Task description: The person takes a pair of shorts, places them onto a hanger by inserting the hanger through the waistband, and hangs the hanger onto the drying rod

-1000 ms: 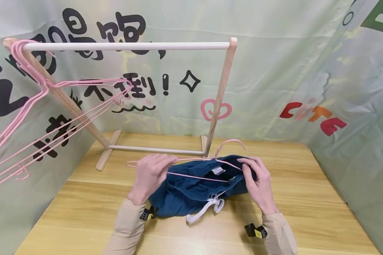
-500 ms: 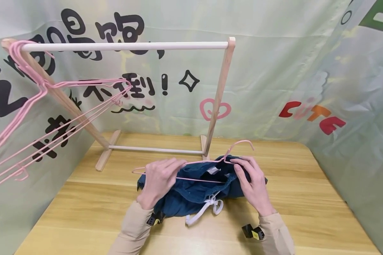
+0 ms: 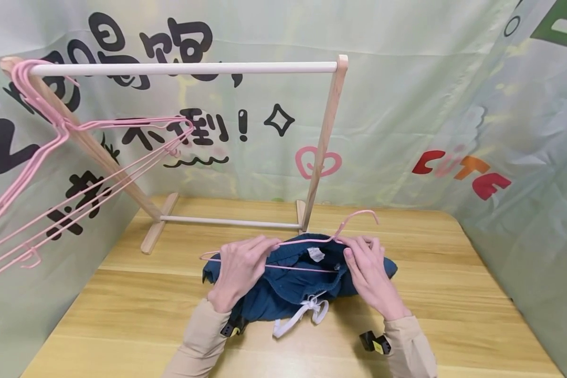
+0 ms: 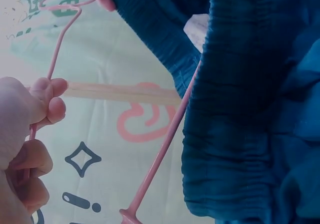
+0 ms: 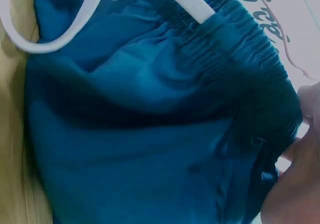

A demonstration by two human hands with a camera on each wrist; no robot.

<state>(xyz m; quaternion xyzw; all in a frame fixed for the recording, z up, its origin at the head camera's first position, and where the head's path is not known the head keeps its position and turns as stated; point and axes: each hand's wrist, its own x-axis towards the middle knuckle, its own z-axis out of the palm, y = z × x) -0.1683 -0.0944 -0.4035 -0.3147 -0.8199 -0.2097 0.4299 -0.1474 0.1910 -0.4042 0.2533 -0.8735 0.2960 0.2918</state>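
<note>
Dark blue pants [image 3: 266, 304] with an elastic waistband and a white drawstring bow [image 3: 312, 304] lie bunched on the table, the waist opening facing up. A pink hanger [image 3: 307, 242] lies partly inside that opening, its right end covered by cloth and its hook sticking up at the upper right. My left hand [image 3: 243, 268] grips the hanger's left shoulder; in the left wrist view its fingers curl round the wire [image 4: 56, 49]. At the waistband's right side, my right hand [image 3: 368, 273] pinches the cloth beside the hanger's neck. Its fingertips are partly hidden.
Behind the pants stands a wooden rack with a white top bar [image 3: 193, 68]. Several pink hangers [image 3: 59, 123] hang at its left end, reaching toward the near left. A printed curtain [image 3: 382, 131] encloses the wooden table [image 3: 453, 294].
My left hand has moved right, carrying the hanger deeper into the waistband. The hook has shifted right. My right hand has moved slightly left, and cloth now shows further right beyond it.
</note>
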